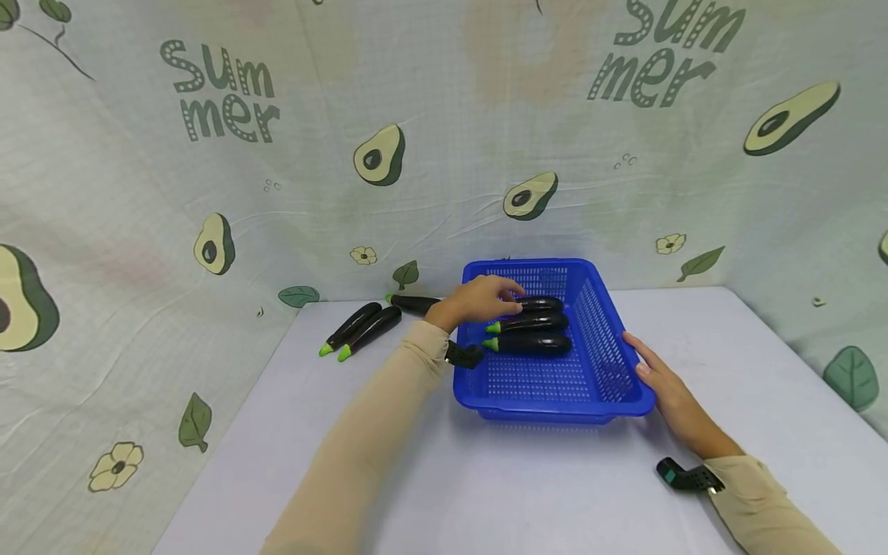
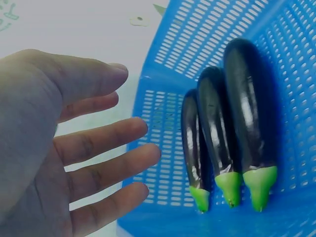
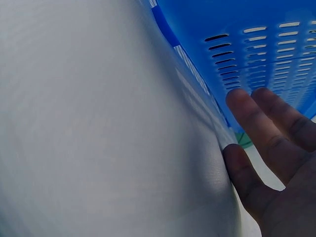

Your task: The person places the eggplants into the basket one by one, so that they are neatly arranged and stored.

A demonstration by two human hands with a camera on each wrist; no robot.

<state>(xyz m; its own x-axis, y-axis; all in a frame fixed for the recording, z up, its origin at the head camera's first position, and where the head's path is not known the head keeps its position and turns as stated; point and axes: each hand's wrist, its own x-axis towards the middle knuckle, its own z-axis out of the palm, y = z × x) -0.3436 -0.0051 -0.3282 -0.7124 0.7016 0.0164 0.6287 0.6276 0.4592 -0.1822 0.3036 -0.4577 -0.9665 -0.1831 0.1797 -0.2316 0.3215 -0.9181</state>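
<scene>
Three dark eggplants with green stems lie side by side in a blue mesh basket (image 1: 541, 389); the nearest eggplant (image 1: 537, 344) shows fully in the head view. My left hand (image 1: 479, 299) is over the basket's left part, by the farthest eggplant (image 1: 544, 304). In the left wrist view the hand (image 2: 94, 143) has its fingers spread, apart from the eggplants (image 2: 249, 108). My right hand (image 1: 666, 389) touches the basket's right side from outside; in the right wrist view its fingertips rest at the slotted wall (image 3: 247, 59).
Left of the basket, two eggplants (image 1: 371, 333) lie together on the white table (image 1: 277, 462), and another eggplant (image 1: 412, 304) lies behind them, partly hidden by my left hand. A printed cloth (image 1: 444, 100) hangs behind the table.
</scene>
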